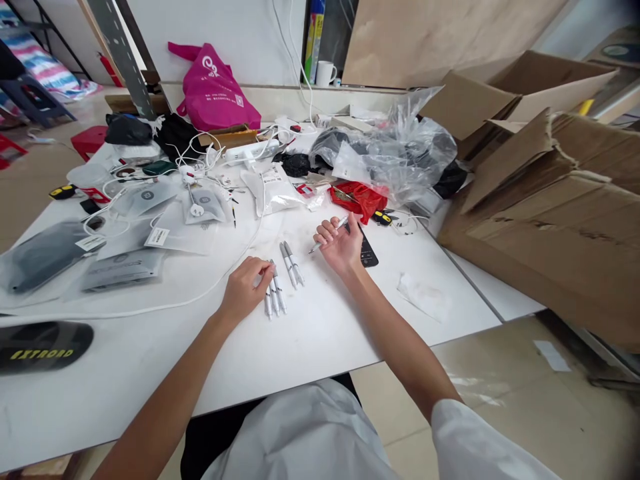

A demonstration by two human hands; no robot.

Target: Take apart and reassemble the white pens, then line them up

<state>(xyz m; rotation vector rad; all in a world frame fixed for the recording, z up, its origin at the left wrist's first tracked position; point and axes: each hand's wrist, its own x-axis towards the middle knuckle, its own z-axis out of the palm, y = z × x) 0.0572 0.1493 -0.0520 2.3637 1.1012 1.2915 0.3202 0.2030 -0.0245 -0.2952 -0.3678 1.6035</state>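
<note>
My right hand [341,243] is curled round a silver pen [330,233] that sticks out on both sides of the fingers, just above the white table [320,333]. My left hand [245,290] rests on the table with its fingertips pinched on the top ends of a small group of silver pens [275,297] lying side by side. Two more silver pens [291,263] lie between my hands, untouched. A black calculator [367,253] lies partly under my right hand.
Clear bags [395,143], a red pouch [360,197], white cables [200,160], packaged items [150,227] and a pink bag [213,87] crowd the table's far half. Torn cardboard boxes [545,193] stand to the right. A black item marked EXTRORO [43,347] lies at the left.
</note>
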